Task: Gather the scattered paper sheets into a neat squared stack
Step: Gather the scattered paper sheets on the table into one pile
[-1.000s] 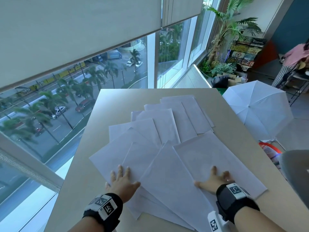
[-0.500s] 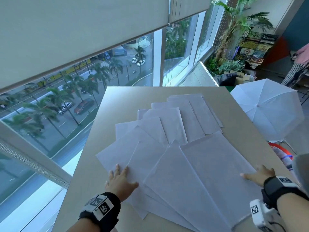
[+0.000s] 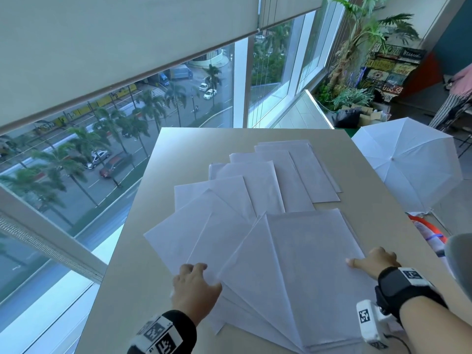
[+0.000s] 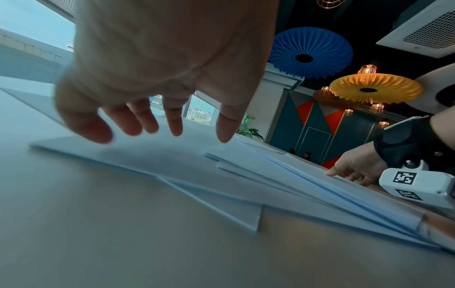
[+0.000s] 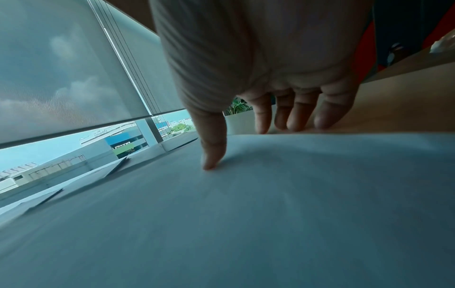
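while the left hand (image 3: pixel 195 287) rests on the near-left part of the fanned paper sheets (image 3: pixel 255 226), its fingers are loosely bent and spread, tips down toward the top sheet and holding nothing; from the left wrist view the fingertips (image 4: pixel 224 134) hover just at the paper, and whether they all touch it cannot be told. the right hand (image 3: pixel 374 261) sits at the right edge of the nearest, topmost sheet (image 3: pixel 314 264), with the thumb (image 5: pixel 213 154) pressed down on the paper and the other fingers (image 5: pixel 325 115) curled over the edge onto the table beyond, so the hand is bent around the sheet's edge rather than flat. in the right wrist view the paper bulges up slightly under that grip. both wrists carry black bands with printed square markers, and a white camera unit (image 3: pixel 370 325) hangs below the right wrist.

outward from the hands, the sheets lie overlapping in a loose fan on a beige table (image 3: pixel 194 141): the near ones angled like a spread hand of cards, the farther ones stepping away toward the far right corner, none squared together. beyond the table's far edge is a large window (image 3: pixel 178 98) with a roller blind (image 3: pixel 115 42) half lowered, showing a street with palms and cars. right of the table stands an open white umbrella (image 3: pixel 408 164), with potted plants (image 3: pixel 357 47) behind it.
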